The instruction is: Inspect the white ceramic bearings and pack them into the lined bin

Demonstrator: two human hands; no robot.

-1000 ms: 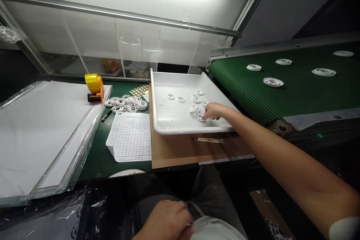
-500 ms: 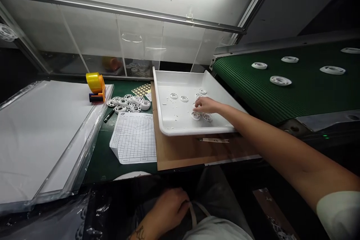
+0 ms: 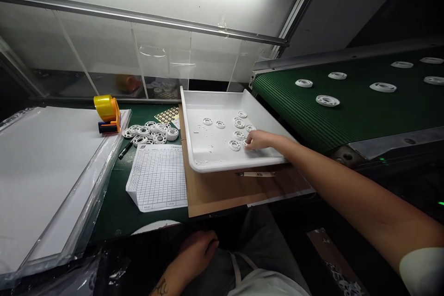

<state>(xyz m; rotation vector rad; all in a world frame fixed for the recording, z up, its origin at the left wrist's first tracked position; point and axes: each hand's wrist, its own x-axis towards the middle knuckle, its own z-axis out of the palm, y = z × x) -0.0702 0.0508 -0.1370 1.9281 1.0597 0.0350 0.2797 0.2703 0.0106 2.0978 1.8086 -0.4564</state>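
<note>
My right hand (image 3: 257, 140) reaches into a white plastic tray (image 3: 222, 166), its fingers closed on the edge of a white plastic ring (image 3: 245, 144) lying on the tray floor. Several similar rings lie around it, among them a ring (image 3: 234, 145) just left of my fingertips and another ring (image 3: 250, 128) behind my hand. Farther left in the tray are two more rings, with small white scraps scattered about. My left hand (image 3: 199, 249) rests over my lap below the table edge, fingers curled and nothing seen in it.
A green conveyor belt (image 3: 298, 106) at the right carries several rings. Left of the tray lie a pile of rings (image 3: 159, 138), a printed form (image 3: 161, 178), a marker (image 3: 125, 149) and a sticker sheet (image 3: 167, 114). An orange tape dispenser (image 3: 116, 118) stands on stacked white sheets (image 3: 52, 171).
My right hand has shifted toward the tray's front and come down onto a ring, uncovering rings behind it. The view has turned slightly right. My left hand stays over my lap.
</note>
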